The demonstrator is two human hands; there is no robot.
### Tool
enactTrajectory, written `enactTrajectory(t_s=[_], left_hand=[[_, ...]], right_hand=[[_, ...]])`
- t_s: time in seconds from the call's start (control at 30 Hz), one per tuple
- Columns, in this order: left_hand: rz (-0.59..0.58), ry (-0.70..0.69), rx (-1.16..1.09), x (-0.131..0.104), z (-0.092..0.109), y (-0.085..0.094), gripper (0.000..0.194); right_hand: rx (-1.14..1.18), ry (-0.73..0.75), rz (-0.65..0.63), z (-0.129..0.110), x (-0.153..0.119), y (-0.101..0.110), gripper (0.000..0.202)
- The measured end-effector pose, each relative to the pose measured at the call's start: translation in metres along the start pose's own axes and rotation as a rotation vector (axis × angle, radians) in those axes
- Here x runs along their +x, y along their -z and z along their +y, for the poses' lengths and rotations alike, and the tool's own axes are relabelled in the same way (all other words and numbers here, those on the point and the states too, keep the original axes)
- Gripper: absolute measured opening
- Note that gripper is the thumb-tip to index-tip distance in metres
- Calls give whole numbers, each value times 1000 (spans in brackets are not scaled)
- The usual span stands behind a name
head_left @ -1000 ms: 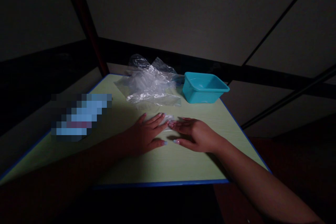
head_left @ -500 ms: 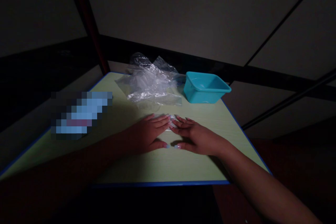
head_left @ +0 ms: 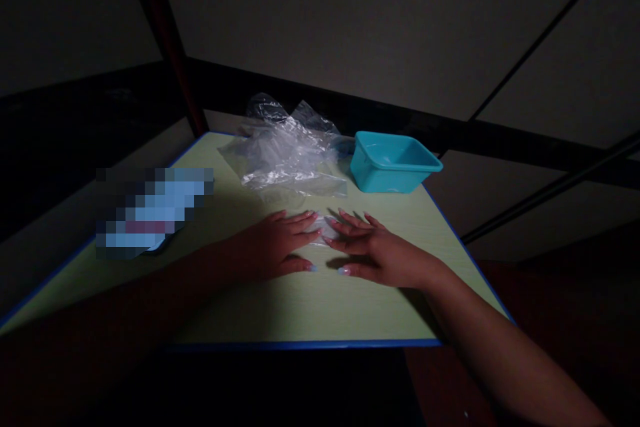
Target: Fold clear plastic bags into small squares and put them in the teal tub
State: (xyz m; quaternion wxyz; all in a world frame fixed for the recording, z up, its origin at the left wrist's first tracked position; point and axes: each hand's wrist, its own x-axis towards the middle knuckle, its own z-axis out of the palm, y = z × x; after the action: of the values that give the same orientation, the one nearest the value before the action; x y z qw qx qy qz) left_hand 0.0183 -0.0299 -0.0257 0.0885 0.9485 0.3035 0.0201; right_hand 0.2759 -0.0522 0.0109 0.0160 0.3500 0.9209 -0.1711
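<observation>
- Dim wall panels [head_left: 325,20], pale with dark bands, stand behind the table [head_left: 325,313] in the head view; the table top is light yellow-green and its edge is blue.
- On this top, near the middle, lies a small clear plastic piece [head_left: 325,225], flat, partly covered by fingers from both sides.
- Left hand [head_left: 274,245] is wide, palm down, with its fingers stretched out and their tips at the left part of the plastic piece.
- Right hand [head_left: 383,253] is also wide, its fingers spread and their tips at the right part; neither hand is gripping it.
- Both thumbs point to each other, with a gap between.
- Beyond the hands there is crumpled clear plastic [head_left: 290,160], and just to its right a turquoise bin [head_left: 387,180], upright.
- At the far left lies a bluish object [head_left: 160,213], pixelated, so I cannot tell what it is.
</observation>
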Motion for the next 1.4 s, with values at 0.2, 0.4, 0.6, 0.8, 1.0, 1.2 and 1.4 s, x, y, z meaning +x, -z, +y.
enactTrajectory(t_s=[0.2, 0.4, 0.6, 0.8, 1.0, 1.2, 1.4], left_hand=[[28, -58, -16, 0, -3, -1, 54], [36, -79, -32, 0, -5, -3, 52], [27, -64, -33, 0, -3, -1, 47], [18, -56, -72, 1, -2, -1, 49], [30, -63, -63, 1, -4, -4, 47], [25, -40, -97, 1, -2, -3, 49], [43, -28, -100, 1, -1, -4, 51]], right_hand=[[-39, -48, -5, -2, -1, 3, 51], [-85, -115, -23, -2, -1, 1, 60], [-66, -115, -12, 1, 1, -7, 59], [-84, -134, -8, 6, 8, -13, 56], [-129, -242, 44, 15, 10, -16, 54], [-153, -313, 54, 18, 16, -14, 60], [-183, -289, 94, 13, 17, -14, 60]])
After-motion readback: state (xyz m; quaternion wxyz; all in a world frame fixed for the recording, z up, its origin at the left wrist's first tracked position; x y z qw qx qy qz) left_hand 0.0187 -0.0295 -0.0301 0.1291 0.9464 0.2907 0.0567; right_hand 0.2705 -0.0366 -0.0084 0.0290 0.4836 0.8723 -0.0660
